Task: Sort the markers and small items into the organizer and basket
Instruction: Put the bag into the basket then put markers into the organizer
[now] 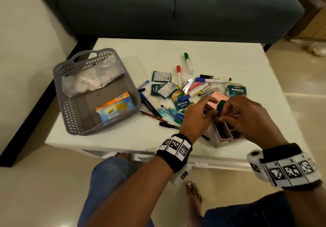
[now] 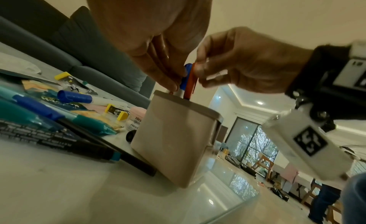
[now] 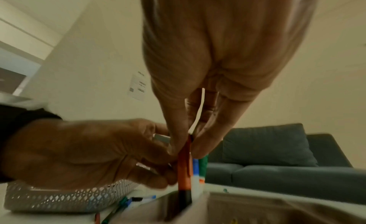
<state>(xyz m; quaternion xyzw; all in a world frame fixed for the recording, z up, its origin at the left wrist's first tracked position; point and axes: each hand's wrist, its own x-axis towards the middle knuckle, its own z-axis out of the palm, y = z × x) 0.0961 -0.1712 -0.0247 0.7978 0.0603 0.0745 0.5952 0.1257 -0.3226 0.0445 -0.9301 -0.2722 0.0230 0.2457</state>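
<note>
1. Red plastic first: the red marker (image 3: 185, 169) stands nearly upright with its lower end already inside a slot of the organizer (image 2: 176, 138), beside a blue-capped marker (image 3: 195, 172) and a green-capped one (image 3: 204, 164) standing in it.
2. Pinched at its top by the right hand (image 1: 247, 119), thumb and fingertips closed on the cap end, the red marker also carries a thin white stick (image 3: 200, 111) running up between those fingers; what that stick is I cannot tell.
3. Curled fingers of the left hand (image 1: 195, 119) press in against the standing markers at the organizer's rim. It seems to hold something pale, but that is too blurred to name.
4. Such a marker looks light, stiff and smooth, so it should slide down once freed. My guess is that a grip high on the barrel keeps the fingers out of the narrow slot.
5. Both hands hide most of the organizer from the head view, so how full its compartments are is unclear.
6. Farther out on the white table (image 1: 123, 138) lie loose pens (image 1: 169, 113), more markers (image 1: 211, 80), sachets (image 1: 161, 76) and staplers (image 1: 208, 92), all unsorted.
7. Farthest left sits the grey basket (image 1: 74, 113), holding a plastic bag (image 1: 91, 80) and a small box (image 1: 115, 107).
</note>
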